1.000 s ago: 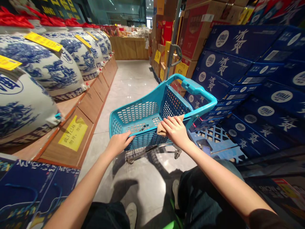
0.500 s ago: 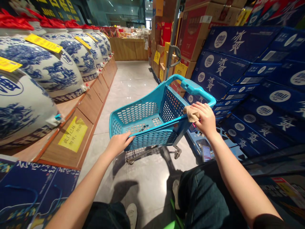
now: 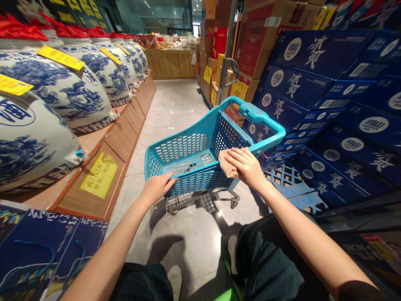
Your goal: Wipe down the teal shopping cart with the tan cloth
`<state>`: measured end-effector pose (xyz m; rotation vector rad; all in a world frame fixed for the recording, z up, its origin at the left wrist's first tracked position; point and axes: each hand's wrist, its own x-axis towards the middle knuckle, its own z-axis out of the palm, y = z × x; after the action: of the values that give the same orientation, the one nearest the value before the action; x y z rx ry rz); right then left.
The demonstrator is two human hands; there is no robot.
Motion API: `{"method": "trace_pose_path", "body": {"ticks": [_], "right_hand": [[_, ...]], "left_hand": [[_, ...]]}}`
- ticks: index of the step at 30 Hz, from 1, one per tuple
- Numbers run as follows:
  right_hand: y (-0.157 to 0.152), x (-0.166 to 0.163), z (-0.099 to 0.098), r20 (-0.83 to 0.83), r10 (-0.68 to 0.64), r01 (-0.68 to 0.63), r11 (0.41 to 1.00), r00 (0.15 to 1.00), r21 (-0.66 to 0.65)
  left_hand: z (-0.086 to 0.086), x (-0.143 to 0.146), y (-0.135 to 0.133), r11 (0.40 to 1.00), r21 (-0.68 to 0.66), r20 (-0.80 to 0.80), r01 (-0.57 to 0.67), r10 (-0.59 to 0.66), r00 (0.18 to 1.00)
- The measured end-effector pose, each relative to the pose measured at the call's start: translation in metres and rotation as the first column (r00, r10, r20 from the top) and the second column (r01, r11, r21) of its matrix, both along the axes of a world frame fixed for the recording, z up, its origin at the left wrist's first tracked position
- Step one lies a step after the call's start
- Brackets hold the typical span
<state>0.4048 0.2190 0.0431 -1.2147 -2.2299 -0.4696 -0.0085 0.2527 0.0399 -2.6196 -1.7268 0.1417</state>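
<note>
A blue plastic shopping cart stands sideways before me, its handle at the right and its basket holding nothing I can see. My left hand is closed over the near rim at the front end, with the thumb on top. Against the near side, close to the handle end, my right hand presses a tan cloth over the rim. The fingers lie across the cloth, and the palm side is hidden.
Large blue-and-white jars line a wooden platform on the left. Stacked blue cartons rise on the right, beside a blue plastic pallet. Gift bags stand at lower left. A tiled aisle runs ahead.
My right hand has slid the cloth left along the cart's near rim, away from the handle, and lower on the side. My left hand keeps its place on the rim.
</note>
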Motion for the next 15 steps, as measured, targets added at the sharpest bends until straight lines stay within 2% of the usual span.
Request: {"method": "trace_pose_path", "body": {"ticks": [4, 10, 15], "right_hand": [[0.003, 0.034, 0.012, -0.105, -0.065, 0.072, 0.995, 0.992, 0.066], [0.008, 0.085, 0.029, -0.353, -0.079, 0.191, 0.936, 0.932, 0.297], [0.01, 0.09, 0.027, -0.467, -0.112, 0.271, 0.918, 0.877, 0.29]], "left_hand": [[-0.001, -0.001, 0.001, 1.0, 0.002, 0.011, -0.003, 0.003, 1.0], [0.005, 0.004, -0.003, 0.999, -0.026, 0.017, -0.033, 0.034, 0.999], [0.009, 0.008, -0.005, 0.999, -0.032, -0.025, -0.04, 0.039, 0.999]]}}
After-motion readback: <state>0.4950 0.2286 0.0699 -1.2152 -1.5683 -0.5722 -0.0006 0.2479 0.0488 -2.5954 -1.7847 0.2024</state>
